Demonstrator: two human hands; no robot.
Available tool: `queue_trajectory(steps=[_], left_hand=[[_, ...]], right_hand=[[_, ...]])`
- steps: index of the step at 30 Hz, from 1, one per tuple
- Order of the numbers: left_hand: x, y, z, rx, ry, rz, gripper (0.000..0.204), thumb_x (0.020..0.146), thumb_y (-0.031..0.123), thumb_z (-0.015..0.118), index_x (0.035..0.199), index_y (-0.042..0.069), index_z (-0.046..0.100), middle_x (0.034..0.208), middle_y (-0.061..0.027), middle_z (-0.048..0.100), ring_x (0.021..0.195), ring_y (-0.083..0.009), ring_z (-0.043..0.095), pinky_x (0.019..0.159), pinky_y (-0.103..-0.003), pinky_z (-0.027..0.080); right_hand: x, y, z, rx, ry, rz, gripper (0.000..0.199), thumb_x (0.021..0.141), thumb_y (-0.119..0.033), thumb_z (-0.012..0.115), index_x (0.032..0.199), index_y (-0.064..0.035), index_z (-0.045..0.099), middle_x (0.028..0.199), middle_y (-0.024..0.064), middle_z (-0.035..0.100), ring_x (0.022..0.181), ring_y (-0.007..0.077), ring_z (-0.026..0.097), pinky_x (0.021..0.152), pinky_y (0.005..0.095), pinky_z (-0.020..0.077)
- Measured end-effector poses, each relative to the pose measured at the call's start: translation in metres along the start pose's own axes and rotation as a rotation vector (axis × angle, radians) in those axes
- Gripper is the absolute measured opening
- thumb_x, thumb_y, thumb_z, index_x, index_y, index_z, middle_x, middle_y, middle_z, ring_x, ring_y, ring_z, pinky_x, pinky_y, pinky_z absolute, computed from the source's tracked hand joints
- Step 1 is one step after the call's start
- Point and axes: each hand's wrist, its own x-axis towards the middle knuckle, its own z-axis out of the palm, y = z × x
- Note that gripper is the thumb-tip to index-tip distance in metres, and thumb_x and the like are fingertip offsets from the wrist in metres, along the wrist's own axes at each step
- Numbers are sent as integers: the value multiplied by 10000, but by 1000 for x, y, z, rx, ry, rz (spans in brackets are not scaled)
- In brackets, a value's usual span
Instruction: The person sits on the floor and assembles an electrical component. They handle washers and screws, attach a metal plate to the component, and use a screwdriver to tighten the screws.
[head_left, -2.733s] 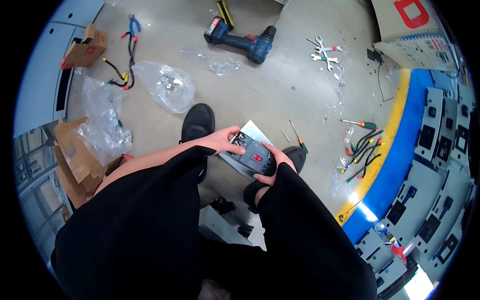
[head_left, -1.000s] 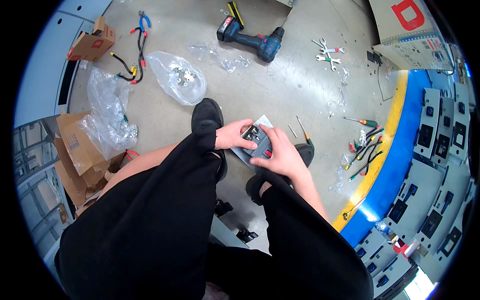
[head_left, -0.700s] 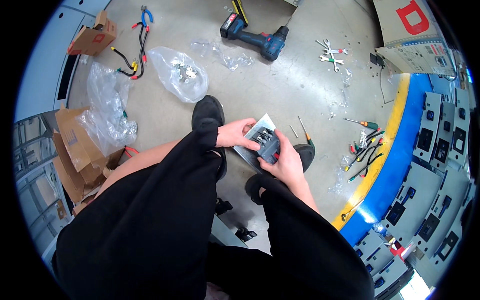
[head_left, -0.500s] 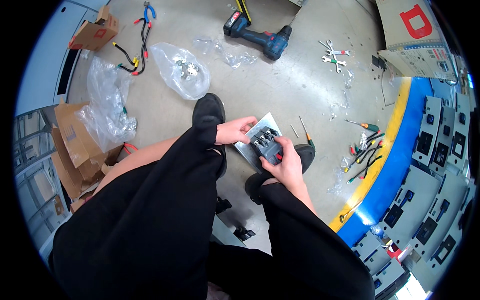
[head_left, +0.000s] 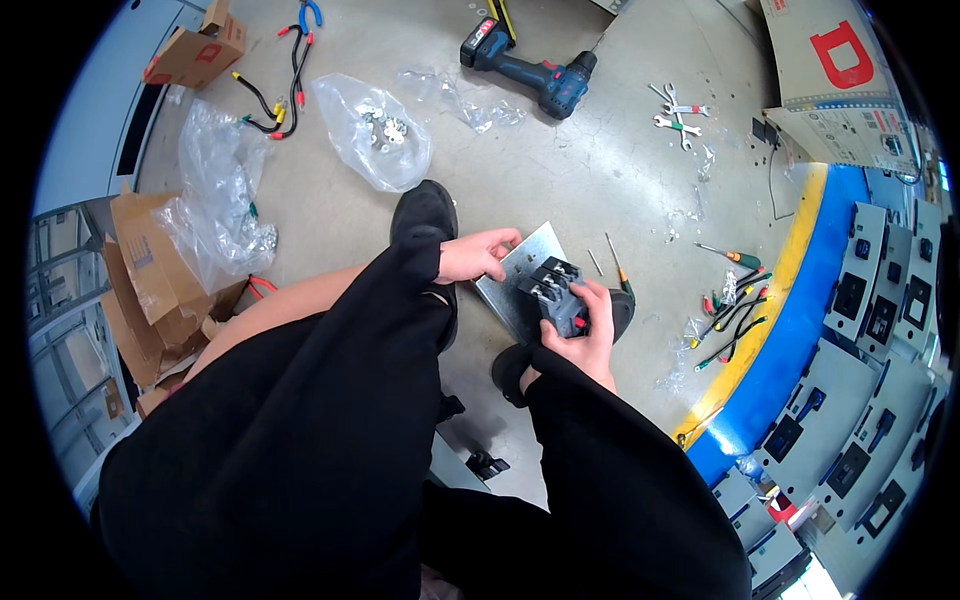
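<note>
I am wearing this camera on my head, on the left side of a pair, and it is looking steeply down over my black clothing (head_left: 300, 430) to the floor (head_left: 560, 180). I am seeing my left hand (head_left: 476, 255) and right hand (head_left: 590, 340) near the middle, fairly small. The fisheye lens is curving the yellow stripe (head_left: 803, 230) along the right side.

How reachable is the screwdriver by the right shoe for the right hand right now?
Probably not straight away: the screwdriver lies close by, with nothing visible on top of it, but the right hand is occupied gripping the breaker.
</note>
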Motion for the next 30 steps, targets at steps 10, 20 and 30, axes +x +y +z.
queue_trajectory(steps=[10,20,30], left_hand=[[-1,9,8,-46,-23,6,703,772,-146,556,1453,-3,452,1114,-84,713,976,-138,690,812,-267,527],[-4,14,5,3,-51,-39,820,718,-125,484,1525,15,447,1232,-42,664,1012,-91,645,695,-213,482],[-2,12,1,-2,24,-77,622,862,25,527,1483,24,503,1212,-37,667,1009,-99,636,756,-230,487]], right_hand=[[18,-10,6,-175,-131,-55,641,653,-220,899,1250,-135,683,1263,156,621,989,343,698,780,398,601],[23,-12,13,-156,-146,5,621,680,-230,892,1254,-133,676,1251,153,608,1001,341,694,779,409,603],[24,-13,13,-158,-208,40,628,721,-266,896,1286,-128,658,1262,152,590,1021,337,685,803,404,601]])
